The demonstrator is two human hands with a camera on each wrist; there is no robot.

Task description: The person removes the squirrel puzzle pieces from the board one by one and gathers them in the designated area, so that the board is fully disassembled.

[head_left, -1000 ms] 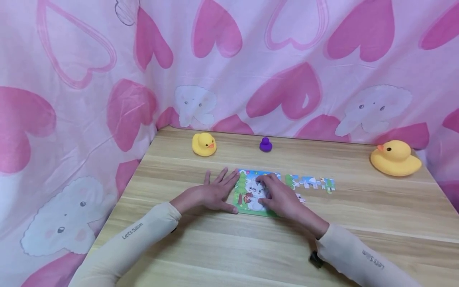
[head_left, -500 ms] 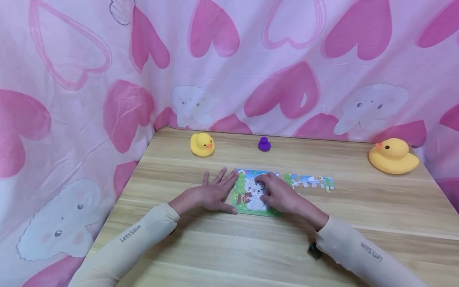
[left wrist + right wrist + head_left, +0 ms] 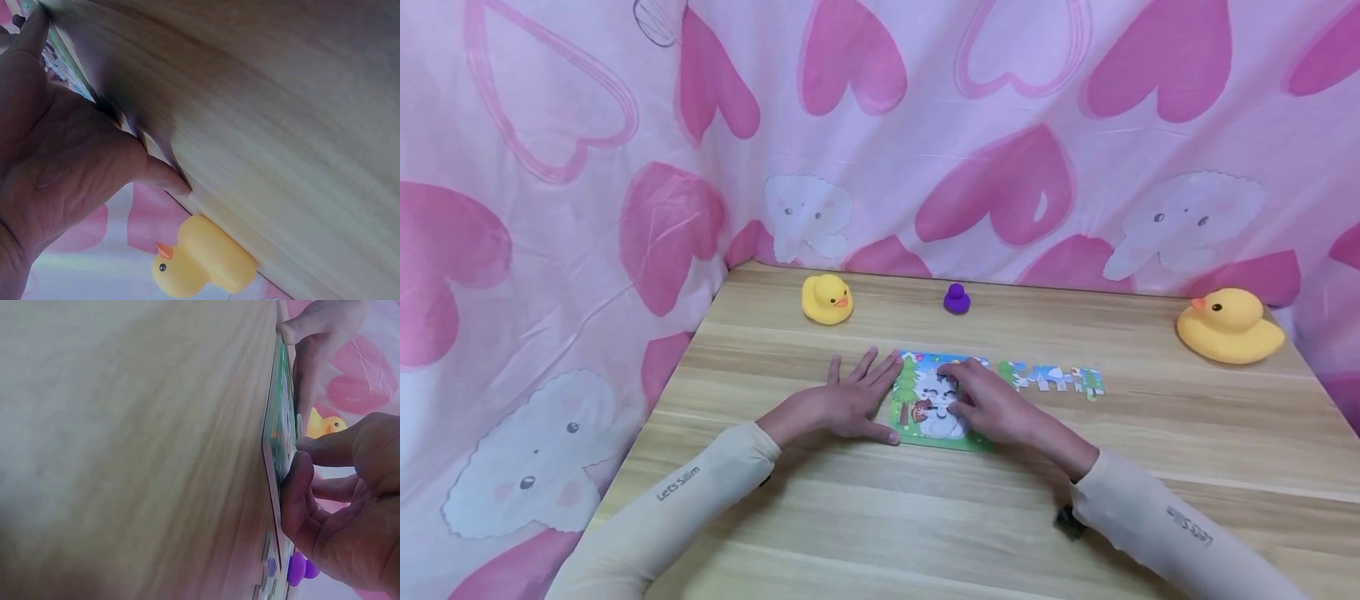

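On the table lies a flat jigsaw puzzle (image 3: 917, 429) with a green border and a light-coloured cartoon animal among trees. My left hand (image 3: 850, 407) rests with fingers spread at its left edge, fingertips and thumb touching the border. Over the puzzle's right half, my right hand (image 3: 1000, 408) pinches a small puzzle piece (image 3: 299, 426) between thumb and finger, seen edge-on just off the surface in the right wrist view. That hand hides much of the puzzle's right side. Several loose puzzle pieces (image 3: 1051, 379) lie in a row right of the puzzle.
Along the back of the wooden table (image 3: 880, 517) stand a small yellow duck (image 3: 827, 300), a purple duck (image 3: 957, 299) and, at the right, a larger yellow duck (image 3: 1228, 327). A pink heart-patterned curtain (image 3: 880, 167) hangs behind and at the left.
My right hand has shifted slightly right over the puzzle, and a piece's edge now shows near its thumb. A loose piece below the row has gone from sight. The left hand stays put.
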